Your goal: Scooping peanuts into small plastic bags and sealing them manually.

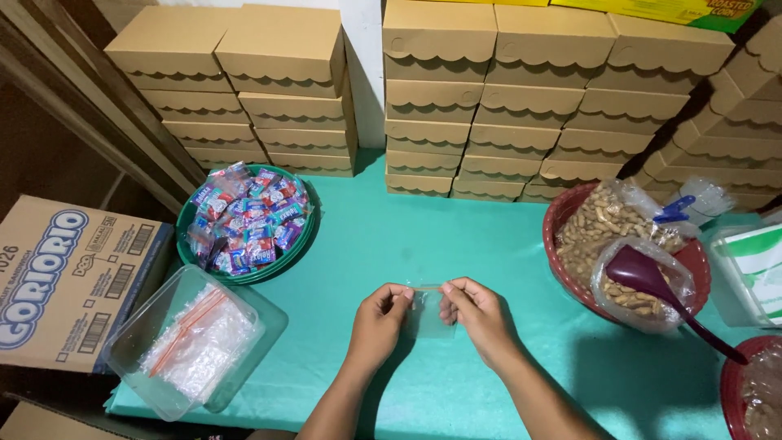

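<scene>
Both my hands hold one small clear plastic bag (429, 314) by its top edge, just above the teal table (456, 244). My left hand (381, 315) pinches the bag's left corner and my right hand (475, 313) pinches the right corner. The bag looks flat and empty.
A clear tub of small zip bags (191, 346) lies at the left. A green basket of wrapped candies (248, 222) sits behind it. A red basket of peanuts (623, 244) with a purple scoop (652, 281) stands at the right. Tan boxes (521, 98) are stacked along the back. A cardboard carton (69, 277) is far left.
</scene>
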